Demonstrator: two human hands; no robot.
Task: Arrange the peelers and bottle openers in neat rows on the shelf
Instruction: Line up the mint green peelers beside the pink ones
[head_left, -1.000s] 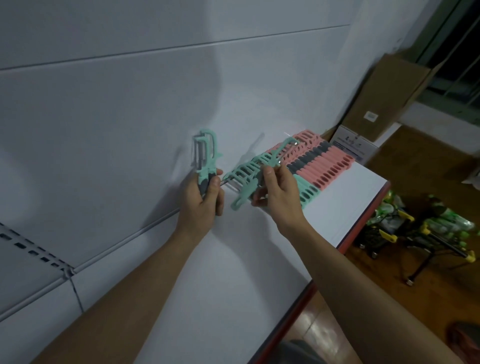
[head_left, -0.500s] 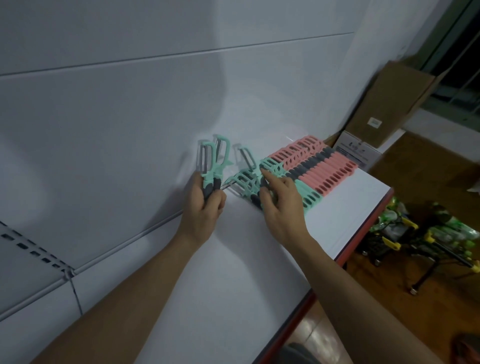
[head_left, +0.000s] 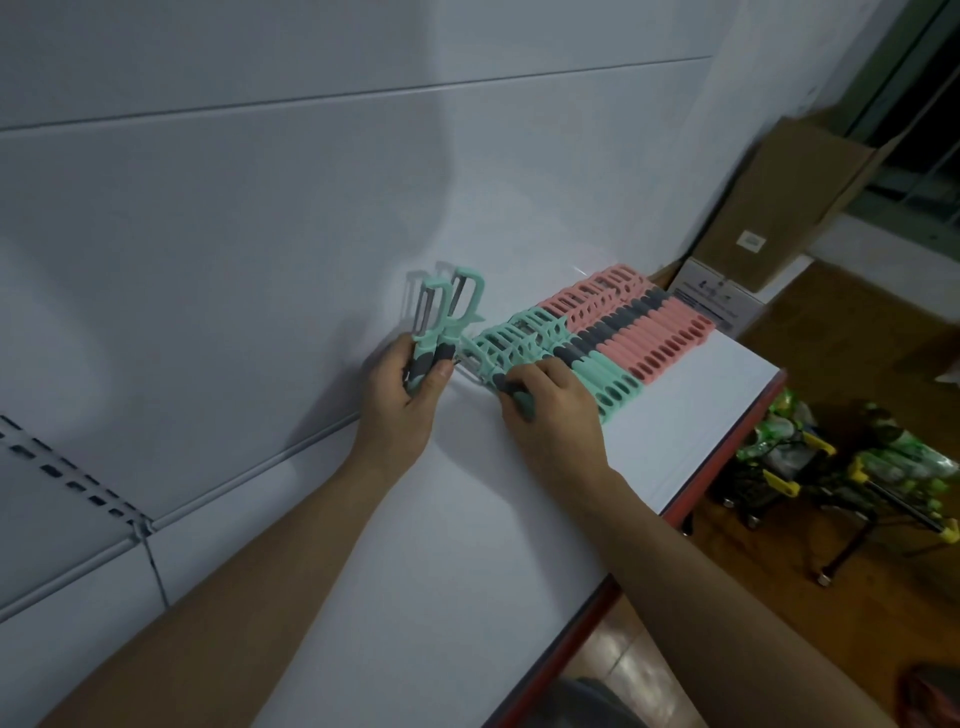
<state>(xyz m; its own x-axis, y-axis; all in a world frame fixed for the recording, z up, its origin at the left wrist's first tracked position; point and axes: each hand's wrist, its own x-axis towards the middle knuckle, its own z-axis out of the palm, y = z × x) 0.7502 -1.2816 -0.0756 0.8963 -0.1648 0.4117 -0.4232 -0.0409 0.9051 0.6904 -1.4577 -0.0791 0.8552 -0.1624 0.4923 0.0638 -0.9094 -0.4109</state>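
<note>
**A:** Starting w/ the biggest, what's there?

**B:** White shelf (head_left: 519, 545) w/ a red front edge, and a white back panel (head_left: 260, 249) behind it. A brown cardboard box (head_left: 779, 208) stands past the far end.

**A:** Peelers?

**B:** Two rows lie flat at the shelf's far end, packed side by side. The pink row (head_left: 665, 332) is farthest, and the mint row (head_left: 602, 379) touches it on the near side.

**A:** Hands?

**B:** Near the panel, the left hand (head_left: 405, 405) is wrapped round the grey grips of two mint peelers (head_left: 447, 317). It holds them upright, heads up, just beside the mint row's near end. On the other side, the right hand (head_left: 558, 415) has its fingertips curled onto the grey handle of the end peeler (head_left: 506, 382). That one lies on the shelf against the mint row.
</note>
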